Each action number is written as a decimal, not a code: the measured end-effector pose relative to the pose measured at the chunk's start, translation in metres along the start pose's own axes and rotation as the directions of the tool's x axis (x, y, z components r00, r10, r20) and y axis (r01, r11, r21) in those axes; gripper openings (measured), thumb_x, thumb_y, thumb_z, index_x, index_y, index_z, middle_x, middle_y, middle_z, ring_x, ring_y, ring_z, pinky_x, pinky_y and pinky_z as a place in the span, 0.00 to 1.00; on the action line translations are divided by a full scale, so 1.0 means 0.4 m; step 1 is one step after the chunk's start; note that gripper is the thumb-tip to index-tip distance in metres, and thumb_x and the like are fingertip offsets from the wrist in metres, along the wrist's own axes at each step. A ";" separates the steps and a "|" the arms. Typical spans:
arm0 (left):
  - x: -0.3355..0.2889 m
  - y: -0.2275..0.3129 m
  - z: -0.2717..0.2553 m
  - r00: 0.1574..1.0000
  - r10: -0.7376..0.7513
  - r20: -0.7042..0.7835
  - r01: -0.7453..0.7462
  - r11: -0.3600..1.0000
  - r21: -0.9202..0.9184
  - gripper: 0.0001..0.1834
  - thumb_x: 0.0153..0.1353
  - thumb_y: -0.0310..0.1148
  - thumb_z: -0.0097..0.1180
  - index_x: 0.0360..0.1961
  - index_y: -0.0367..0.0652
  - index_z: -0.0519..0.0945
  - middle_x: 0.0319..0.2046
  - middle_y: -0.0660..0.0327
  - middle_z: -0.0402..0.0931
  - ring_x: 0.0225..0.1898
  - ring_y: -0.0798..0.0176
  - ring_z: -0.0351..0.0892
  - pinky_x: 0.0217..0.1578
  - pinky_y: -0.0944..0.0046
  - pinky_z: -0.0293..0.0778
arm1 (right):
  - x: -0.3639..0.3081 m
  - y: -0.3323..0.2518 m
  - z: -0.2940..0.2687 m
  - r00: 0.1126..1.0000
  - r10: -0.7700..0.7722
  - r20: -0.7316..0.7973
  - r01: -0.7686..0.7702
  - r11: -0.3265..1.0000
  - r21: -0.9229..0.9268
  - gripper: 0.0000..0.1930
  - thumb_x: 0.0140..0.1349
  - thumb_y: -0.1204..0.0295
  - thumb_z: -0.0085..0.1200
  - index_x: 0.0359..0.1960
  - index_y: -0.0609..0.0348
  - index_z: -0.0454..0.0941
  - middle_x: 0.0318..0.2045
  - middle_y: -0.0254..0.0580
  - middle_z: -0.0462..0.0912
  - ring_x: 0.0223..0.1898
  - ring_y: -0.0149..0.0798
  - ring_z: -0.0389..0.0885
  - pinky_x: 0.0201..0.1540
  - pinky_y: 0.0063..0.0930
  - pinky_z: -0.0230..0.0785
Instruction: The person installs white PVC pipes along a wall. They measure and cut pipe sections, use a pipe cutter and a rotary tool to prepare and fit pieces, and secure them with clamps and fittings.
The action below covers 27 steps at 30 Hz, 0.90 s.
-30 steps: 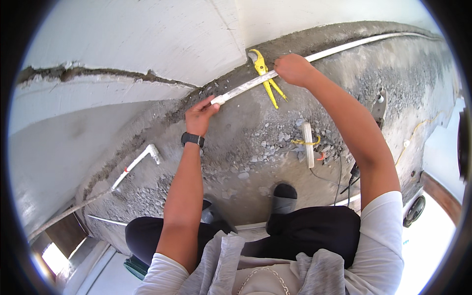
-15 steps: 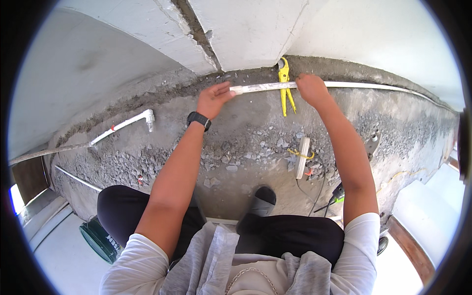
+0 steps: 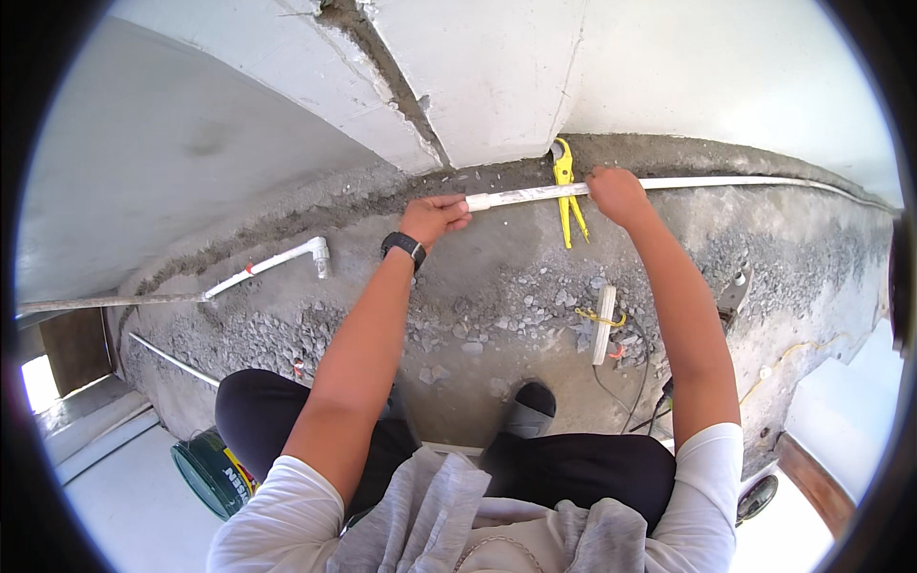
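Note:
A long white plastic pipe point(image 3: 525, 195) runs across the ground along the wall, with a short wider coupling point(image 3: 479, 201) on its left end. My left hand point(image 3: 435, 218), wearing a dark wristwatch point(image 3: 404, 248), pinches the coupling's end between closed fingers. Farther right, my right hand point(image 3: 617, 195) is wrapped around the pipe from above. Between the hands lies a yellow pipe cutter point(image 3: 563, 170), crossed by the pipe, its jaw toward the wall and its handles toward me.
Another white pipe with an elbow point(image 3: 318, 248) lies at left. Broken rubble point(image 3: 458, 329) covers the ground before me. A white power strip point(image 3: 604, 325) with cords lies near my right forearm. A green bucket point(image 3: 205, 473) stands lower left. A rough groove point(image 3: 392, 72) cuts the white wall.
My left fingers, spread beside the coupling before, have drawn together at its end. My right hand keeps its hold on the pipe. The whole view has shifted slightly.

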State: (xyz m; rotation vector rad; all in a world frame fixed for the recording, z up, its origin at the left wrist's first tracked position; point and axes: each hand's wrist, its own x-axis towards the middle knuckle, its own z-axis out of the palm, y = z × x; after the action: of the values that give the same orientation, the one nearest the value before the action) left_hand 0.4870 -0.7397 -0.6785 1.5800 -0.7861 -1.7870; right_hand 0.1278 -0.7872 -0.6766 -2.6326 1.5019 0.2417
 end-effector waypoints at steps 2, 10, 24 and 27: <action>-0.005 -0.003 0.008 1.000 -0.001 -0.022 0.001 1.000 -0.017 0.20 0.64 0.24 0.61 0.55 0.24 0.75 0.45 0.48 0.81 0.41 0.60 0.85 0.44 0.67 0.83 | -0.006 0.011 -0.002 0.999 -0.037 -0.009 0.037 0.999 0.020 0.05 0.56 0.73 0.54 0.29 0.57 0.82 0.33 0.45 0.82 0.39 0.49 0.84 0.42 0.43 0.77; 0.004 -0.016 0.009 1.000 -0.003 -0.020 0.004 0.999 0.039 0.20 0.65 0.25 0.59 0.56 0.24 0.74 0.46 0.48 0.80 0.41 0.61 0.84 0.43 0.68 0.83 | 0.005 0.016 0.009 0.998 -0.059 0.022 0.060 0.998 -0.037 0.05 0.55 0.73 0.54 0.27 0.57 0.83 0.32 0.43 0.82 0.37 0.49 0.84 0.40 0.42 0.77; 0.002 -0.019 0.014 0.999 0.005 -0.032 -0.004 1.000 0.026 0.20 0.66 0.26 0.59 0.56 0.26 0.75 0.46 0.49 0.81 0.42 0.62 0.84 0.43 0.70 0.83 | 0.011 -0.004 -0.017 0.998 -0.036 0.049 0.040 0.997 -0.073 0.06 0.56 0.73 0.54 0.28 0.54 0.85 0.32 0.41 0.84 0.38 0.47 0.85 0.40 0.42 0.78; 0.001 -0.021 0.016 0.999 0.011 -0.032 -0.011 1.000 -0.004 0.20 0.66 0.26 0.59 0.56 0.26 0.75 0.45 0.49 0.81 0.41 0.62 0.84 0.43 0.70 0.83 | 0.013 -0.007 -0.023 0.997 -0.022 0.078 0.027 0.997 -0.072 0.06 0.56 0.73 0.54 0.28 0.54 0.85 0.32 0.41 0.84 0.38 0.47 0.86 0.40 0.42 0.78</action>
State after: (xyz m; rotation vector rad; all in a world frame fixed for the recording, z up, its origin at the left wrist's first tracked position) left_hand 0.4803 -0.7344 -0.6846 1.5949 -0.7742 -1.7501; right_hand 0.1336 -0.7916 -0.6687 -2.6621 1.4628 0.3988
